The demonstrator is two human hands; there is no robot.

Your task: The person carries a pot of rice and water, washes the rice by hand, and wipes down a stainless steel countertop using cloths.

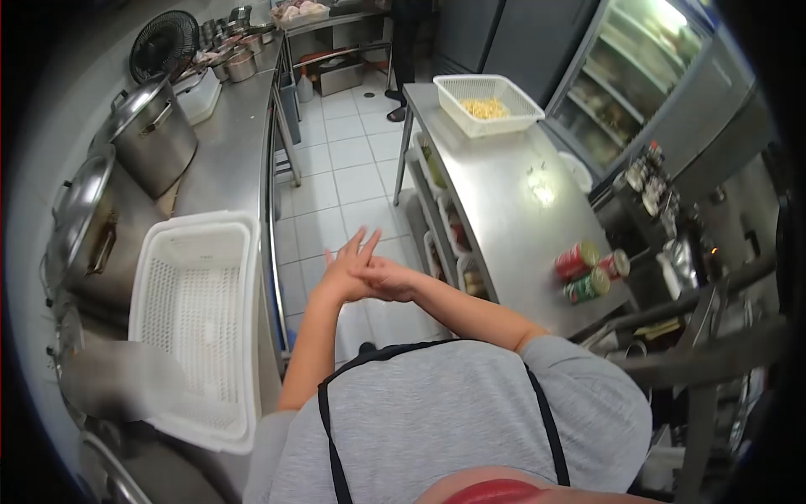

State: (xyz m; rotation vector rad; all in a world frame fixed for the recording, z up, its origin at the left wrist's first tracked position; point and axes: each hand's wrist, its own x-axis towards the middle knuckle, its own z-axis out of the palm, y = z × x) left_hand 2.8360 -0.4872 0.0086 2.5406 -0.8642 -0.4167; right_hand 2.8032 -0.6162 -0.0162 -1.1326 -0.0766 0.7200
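Touching my left hand (342, 275), fingers spread, with my right hand (393, 280), its fingers too hidden to tell, I have one white basket (201, 319) leftward and, rightward, one table (504, 193) bearing three cans (577, 260) and another basket (497, 128).

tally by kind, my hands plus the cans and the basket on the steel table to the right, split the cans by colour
Hands: 2 (left hand, right hand)
Red cans: 2
Green can: 1
White basket: 1
Total: 6
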